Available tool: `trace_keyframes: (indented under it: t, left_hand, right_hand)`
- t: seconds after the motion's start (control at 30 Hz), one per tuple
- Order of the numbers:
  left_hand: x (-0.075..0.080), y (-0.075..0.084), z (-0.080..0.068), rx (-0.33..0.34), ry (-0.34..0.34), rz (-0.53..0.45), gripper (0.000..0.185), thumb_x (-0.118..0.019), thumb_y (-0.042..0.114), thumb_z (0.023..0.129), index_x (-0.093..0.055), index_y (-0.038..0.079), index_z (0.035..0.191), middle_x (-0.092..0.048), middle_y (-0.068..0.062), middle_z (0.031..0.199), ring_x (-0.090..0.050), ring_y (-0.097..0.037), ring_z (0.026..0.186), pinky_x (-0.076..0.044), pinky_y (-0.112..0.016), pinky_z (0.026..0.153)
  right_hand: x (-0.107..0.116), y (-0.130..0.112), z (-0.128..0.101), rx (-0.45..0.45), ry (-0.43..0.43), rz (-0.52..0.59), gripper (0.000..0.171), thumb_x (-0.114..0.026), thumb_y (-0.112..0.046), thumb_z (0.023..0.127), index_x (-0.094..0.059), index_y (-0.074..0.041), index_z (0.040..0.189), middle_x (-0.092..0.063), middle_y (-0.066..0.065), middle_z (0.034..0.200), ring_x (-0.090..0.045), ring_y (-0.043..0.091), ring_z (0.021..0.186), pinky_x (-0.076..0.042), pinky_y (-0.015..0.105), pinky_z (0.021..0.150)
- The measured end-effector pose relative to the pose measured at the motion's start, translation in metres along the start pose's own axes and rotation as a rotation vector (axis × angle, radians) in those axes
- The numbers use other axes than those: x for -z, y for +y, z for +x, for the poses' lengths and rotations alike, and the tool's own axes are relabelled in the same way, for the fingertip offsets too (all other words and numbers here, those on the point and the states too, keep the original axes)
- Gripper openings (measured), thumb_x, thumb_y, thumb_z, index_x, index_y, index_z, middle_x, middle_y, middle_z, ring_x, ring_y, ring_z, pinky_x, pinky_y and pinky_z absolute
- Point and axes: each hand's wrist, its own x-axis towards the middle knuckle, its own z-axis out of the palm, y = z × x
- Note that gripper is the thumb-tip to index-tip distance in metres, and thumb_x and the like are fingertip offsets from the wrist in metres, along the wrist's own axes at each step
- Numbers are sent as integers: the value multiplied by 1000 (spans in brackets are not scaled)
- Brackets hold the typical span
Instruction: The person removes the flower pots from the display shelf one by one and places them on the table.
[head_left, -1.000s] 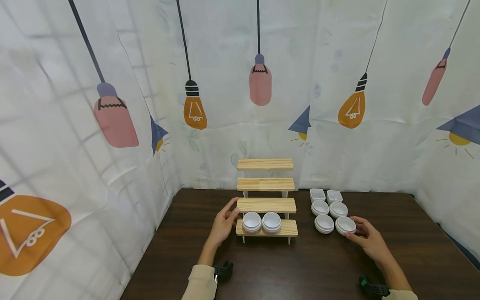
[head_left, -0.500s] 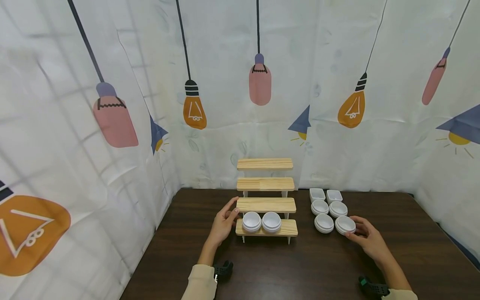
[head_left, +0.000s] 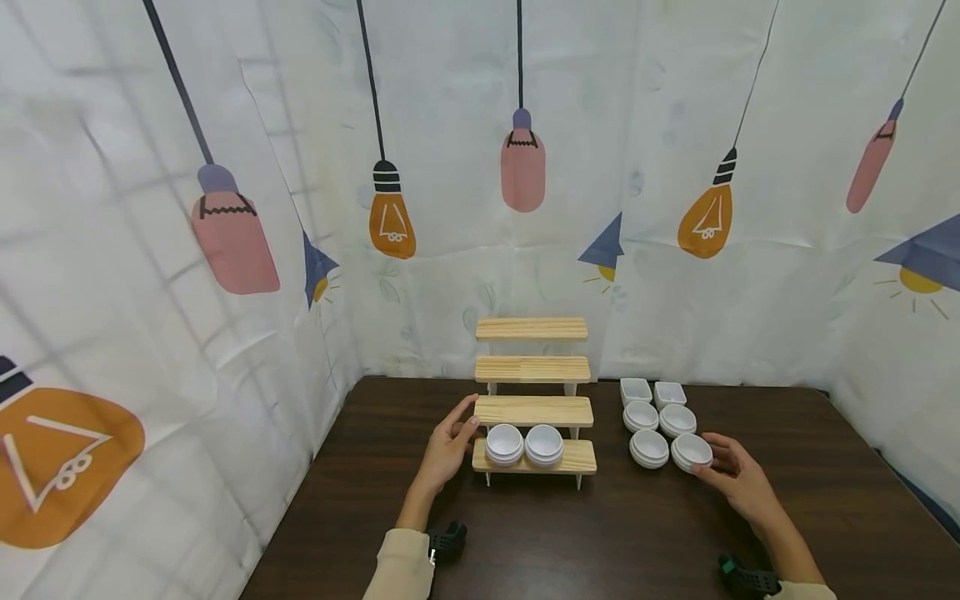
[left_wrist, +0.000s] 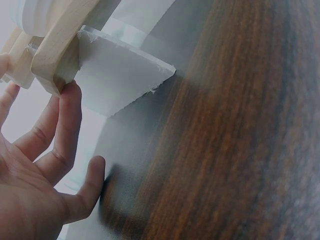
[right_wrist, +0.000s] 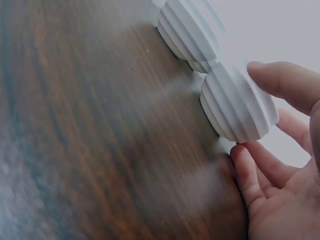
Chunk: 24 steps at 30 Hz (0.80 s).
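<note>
A person sits at a dark brown wooden table (head_left: 600, 533). At twelve o'clock stands a pale four-step wooden stair rack (head_left: 533, 410), its lowest step holding two round white ribbed bowls (head_left: 523, 444) side by side. The left hand (head_left: 447, 446), fingers straight and relaxed, rests against the rack's left end at nine o'clock, fingertips (left_wrist: 70, 100) touching the wood. At two o'clock from the rack sits a cluster of white dishes (head_left: 656, 408), two square ones farthest away. The right hand (head_left: 738, 482) grasps the nearest round white ribbed bowl stack (head_left: 691, 451), at the cluster's four o'clock corner, thumb and fingers curled around its rim. It sits on the table.
</note>
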Motion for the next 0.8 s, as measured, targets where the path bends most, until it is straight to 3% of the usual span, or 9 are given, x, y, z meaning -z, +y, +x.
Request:
trace_keyframes:
  t: [0.13, 0.23, 0.33, 0.53, 0.8]
  left_hand:
    - [0, 0, 0, 3, 1, -2, 46, -58, 13, 105, -52, 14, 151, -74, -22, 90, -70, -20, 81, -62, -41, 73]
    - [0, 0, 0, 6, -1, 5, 46, -58, 14, 105, -52, 15, 151, -74, -23, 92, -70, -21, 82, -61, -51, 76]
    - [0, -1, 0, 9, -5, 10, 46, -58, 15, 105, -52, 16, 151, -74, -24, 93, -70, -22, 83, -61, -46, 75]
    - [1, -1, -1, 16, -2, 2, 46, -58, 17, 106, -52, 17, 151, -74, -19, 92, -71, -27, 83, -59, -30, 70]
    - [1, 0, -1, 14, -7, 21, 46, -58, 17, 105, -51, 16, 151, -74, -23, 95, -72, -28, 88, -60, -34, 73]
  right_hand:
    - [0, -5, -1, 7, 110, -4, 63, -73, -29, 96, -46, 0, 145, -65, 8, 126, -51, -14, 90, -49, 18, 73]
    - [0, -11, -2, 20, 219, 9, 57, -73, -28, 96, -51, 1, 140, -61, -19, 111, -51, -13, 90, -46, 16, 72]
    - [0, -19, -3, 59, 290, 32, 50, -72, -23, 97, -54, 2, 136, -59, -27, 105, -53, -12, 89, -44, 12, 73]
    - [-1, -39, -5, 192, 308, 68, 38, -71, -14, 97, -58, 2, 130, -64, -23, 104, -58, -8, 90, -44, 7, 78]
    - [-6, -70, -9, 304, 222, 119, 32, -70, -6, 96, -61, 1, 126, -69, -17, 100, -62, -4, 89, -49, 13, 74]
